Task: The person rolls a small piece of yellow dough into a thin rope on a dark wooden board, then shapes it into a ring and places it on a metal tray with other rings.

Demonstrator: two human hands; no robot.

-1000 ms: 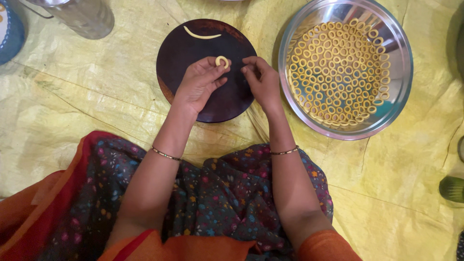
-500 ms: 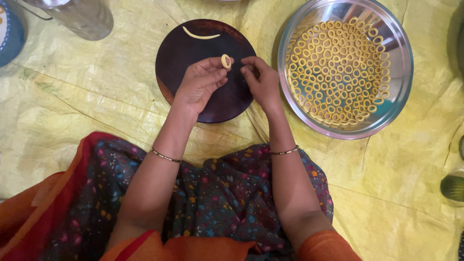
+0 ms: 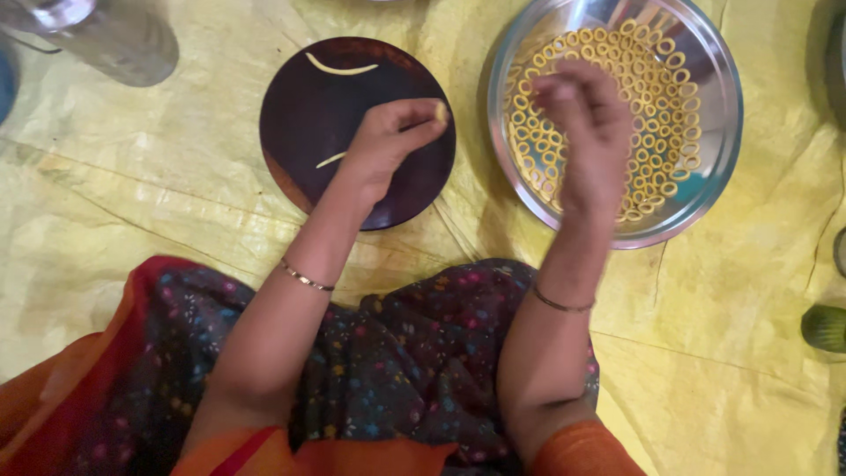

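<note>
My left hand (image 3: 388,139) hovers over a dark round board (image 3: 304,115) and pinches a small piece of pale dough (image 3: 441,111) at its fingertips. Two thin dough strips lie on the board, one near its far edge (image 3: 340,68) and a short one (image 3: 330,159) beside my left wrist. My right hand (image 3: 586,123) is blurred above a round steel tray (image 3: 724,159) filled with several small dough rings (image 3: 656,84). Its fingers point downward over the rings. Whether it holds anything is hidden by the blur.
Board and tray rest on a crinkled yellow sheet (image 3: 132,203) on the floor. A clear glass vessel (image 3: 106,35) stands at the far left. A green object (image 3: 824,326) shows at the right edge. My lap in dark patterned cloth (image 3: 397,370) fills the near side.
My right hand has left the board and swung right over the steel tray. The left hand stays over the board, now with a dough piece at its fingertips.
</note>
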